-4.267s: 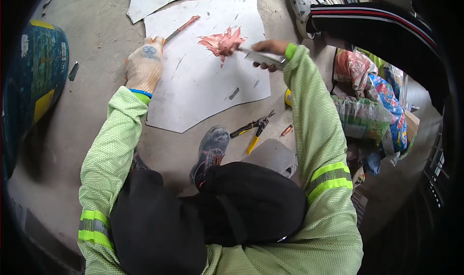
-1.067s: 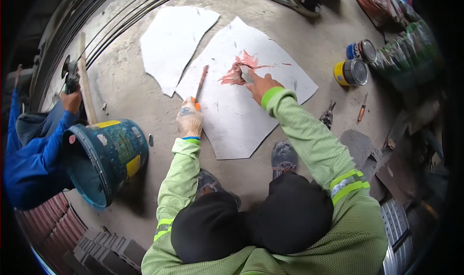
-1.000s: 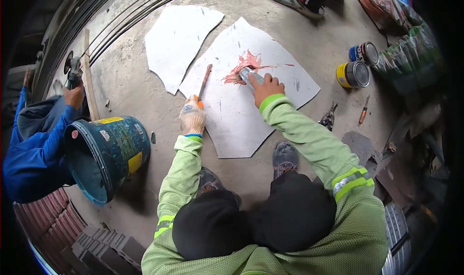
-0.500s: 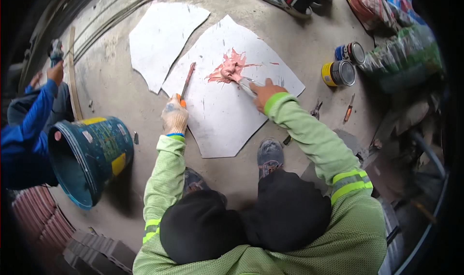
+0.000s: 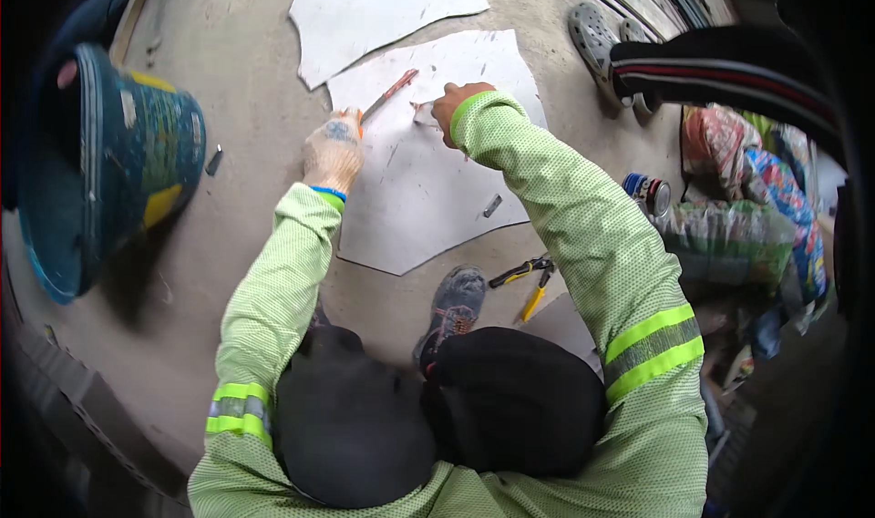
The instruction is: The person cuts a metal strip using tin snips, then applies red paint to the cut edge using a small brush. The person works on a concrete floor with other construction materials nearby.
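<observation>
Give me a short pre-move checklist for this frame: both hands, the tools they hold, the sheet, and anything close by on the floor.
1. Left hand, gloved, grips the red-handled tool: ok.
2. Right hand over the white sheet: ok; what it holds is hidden by the hand: cannot tell.
3. Sheet lying flat on the concrete floor: ok.
4. Pink paste on the sheet: hidden behind the right hand, cannot tell.
5. Yellow-handled pliers lie close by the shoe, off the sheet: ok.
6. Blue bucket stands apart from the left arm: ok.
</observation>
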Tool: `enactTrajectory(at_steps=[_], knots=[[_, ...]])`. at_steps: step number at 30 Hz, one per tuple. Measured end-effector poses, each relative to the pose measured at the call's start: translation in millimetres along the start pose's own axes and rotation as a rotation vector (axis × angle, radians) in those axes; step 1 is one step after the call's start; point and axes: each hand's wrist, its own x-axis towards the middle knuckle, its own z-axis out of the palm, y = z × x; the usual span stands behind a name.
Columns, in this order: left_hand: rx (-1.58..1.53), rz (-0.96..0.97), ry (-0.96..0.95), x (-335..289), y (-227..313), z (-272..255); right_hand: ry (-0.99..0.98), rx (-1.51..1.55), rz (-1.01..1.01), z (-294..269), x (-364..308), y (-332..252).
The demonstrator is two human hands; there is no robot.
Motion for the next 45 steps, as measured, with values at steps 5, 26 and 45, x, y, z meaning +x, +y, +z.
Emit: enactTrajectory(at_steps=[5, 26, 45], knots=[[-0.020, -0.061, -0.110, 2.3, 1.5, -4.4, 0.090, -0.101, 0.023, 42.2, -16.2, -7.1], [-0.090, -0.218, -0.260, 1.4, 4.5, -6.8, 0.101, 0.305, 0.209, 94.3, -31.2, 55.7], [0.002, -0.048, -0.076, 1.4, 0.2, 1.2, 0.050, 2.569, -0.076, 220.7, -73.7, 14.3]])
